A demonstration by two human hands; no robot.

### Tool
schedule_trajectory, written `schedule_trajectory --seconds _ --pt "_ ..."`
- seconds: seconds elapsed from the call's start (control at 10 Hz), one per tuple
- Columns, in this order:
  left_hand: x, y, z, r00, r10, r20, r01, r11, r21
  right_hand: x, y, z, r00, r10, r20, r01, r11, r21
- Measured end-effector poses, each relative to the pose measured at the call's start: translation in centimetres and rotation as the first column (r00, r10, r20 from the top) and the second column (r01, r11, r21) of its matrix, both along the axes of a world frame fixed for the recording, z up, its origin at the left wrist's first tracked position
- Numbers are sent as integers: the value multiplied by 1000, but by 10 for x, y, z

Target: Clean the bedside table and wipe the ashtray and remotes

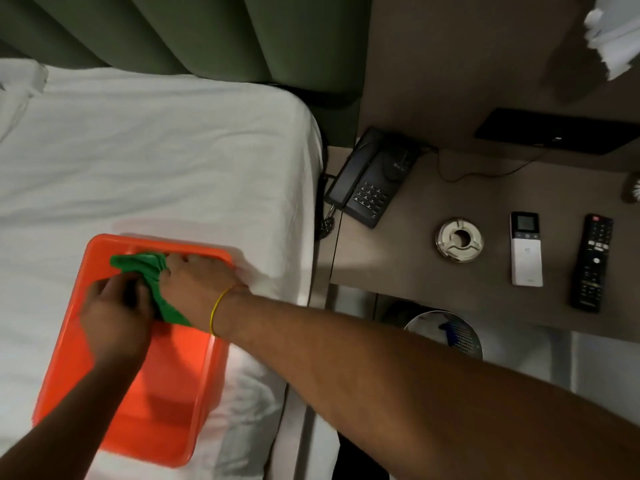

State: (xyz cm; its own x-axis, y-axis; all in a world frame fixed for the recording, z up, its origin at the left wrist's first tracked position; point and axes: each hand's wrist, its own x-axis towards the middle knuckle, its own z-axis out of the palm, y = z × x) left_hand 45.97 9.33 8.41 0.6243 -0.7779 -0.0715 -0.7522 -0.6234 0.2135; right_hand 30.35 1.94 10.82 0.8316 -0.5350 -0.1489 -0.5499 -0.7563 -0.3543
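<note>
A green cloth (147, 271) is stretched between my left hand (116, 306) and my right hand (199, 282), both gripping it over an orange plastic tub (69, 358) that rests on the white bed. On the brown bedside table (415, 271) to the right lie a round ashtray (459, 240), a white remote (525, 249) with a small screen, and a black remote (592, 263). Neither hand is near the table.
A black telephone (375, 176) with its cord sits at the table's back left corner. A dark flat panel (554, 131) is on the wall behind. A round waste bin (445, 332) stands below the table's front edge. The green headboard (173, 32) backs the bed (156, 150).
</note>
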Motion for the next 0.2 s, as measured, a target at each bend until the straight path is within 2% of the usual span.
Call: schedule_trajectory --seconds 0.1,0.2 --pt "5 -6 -1 999 34 38 -37 996 80 -11 -11 4 994 101 35 -101 995 6" --pt "-8 -33 4 999 -11 42 4 987 158 -61 -23 8 986 80 149 -87 995 42"
